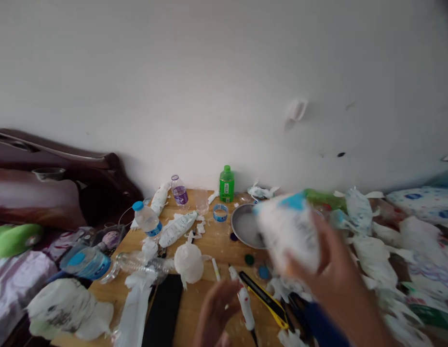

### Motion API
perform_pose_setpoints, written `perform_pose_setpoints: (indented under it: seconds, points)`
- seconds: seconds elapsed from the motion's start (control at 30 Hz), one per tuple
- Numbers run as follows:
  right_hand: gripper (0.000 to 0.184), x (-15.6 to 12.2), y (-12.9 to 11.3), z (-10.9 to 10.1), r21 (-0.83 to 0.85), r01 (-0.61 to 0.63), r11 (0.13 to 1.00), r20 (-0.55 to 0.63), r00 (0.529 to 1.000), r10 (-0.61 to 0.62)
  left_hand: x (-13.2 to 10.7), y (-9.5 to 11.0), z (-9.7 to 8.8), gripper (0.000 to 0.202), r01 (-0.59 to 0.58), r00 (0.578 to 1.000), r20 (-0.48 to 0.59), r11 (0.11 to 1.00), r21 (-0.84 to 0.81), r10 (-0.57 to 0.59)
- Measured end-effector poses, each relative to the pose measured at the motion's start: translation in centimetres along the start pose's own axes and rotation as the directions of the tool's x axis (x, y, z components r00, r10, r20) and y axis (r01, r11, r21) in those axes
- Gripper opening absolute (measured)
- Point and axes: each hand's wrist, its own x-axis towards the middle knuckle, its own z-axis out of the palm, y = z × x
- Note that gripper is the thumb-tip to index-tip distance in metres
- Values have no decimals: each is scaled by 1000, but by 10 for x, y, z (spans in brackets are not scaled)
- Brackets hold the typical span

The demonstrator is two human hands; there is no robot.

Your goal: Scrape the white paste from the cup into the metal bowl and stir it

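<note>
My right hand [335,274] is raised over the wooden table [209,241] and grips a white, paper-covered bottle [289,231] with a blue end; it is blurred by motion. My left hand [216,311] hovers low near the table's front edge with its fingers apart and nothing in it. Just right of it lie a white glue stick [244,303] and a yellow utility knife [265,299]. A round white paper-wrapped ball [189,262] sits just beyond the left hand.
A metal bowl [245,226], a green bottle [226,184], a tape ring [220,212], a purple-labelled bottle [179,191] and clear water bottles [147,219] stand on the table. A black flat object [164,313] lies at the front. Paper-wrapped pieces [372,250] pile at right. Dark furniture [64,178] is at left.
</note>
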Motion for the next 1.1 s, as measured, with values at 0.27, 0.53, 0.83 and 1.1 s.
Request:
perform_pose_setpoints:
  seconds: [0.27, 0.53, 0.83, 1.1]
  points:
    - [46, -121, -75, 13, 6, 438, 899, 140, 890, -434, 25, 46, 17, 63, 432, 895, 251, 581, -690, -368]
    - [15, -128, -84, 2, 24, 617, 787, 62, 785, -617, 18, 36, 20, 80, 542, 823, 349, 435, -719, -448]
    - [23, -135, -81, 9, -77, 654, 752, 168, 752, -637, 11, 18, 19, 76, 604, 781, 418, 390, -695, -464]
    - [20, -132, -78, 4, -161, 720, 675, 254, 691, -677, 12, 17, 14, 82, 629, 775, 477, 432, -646, -413]
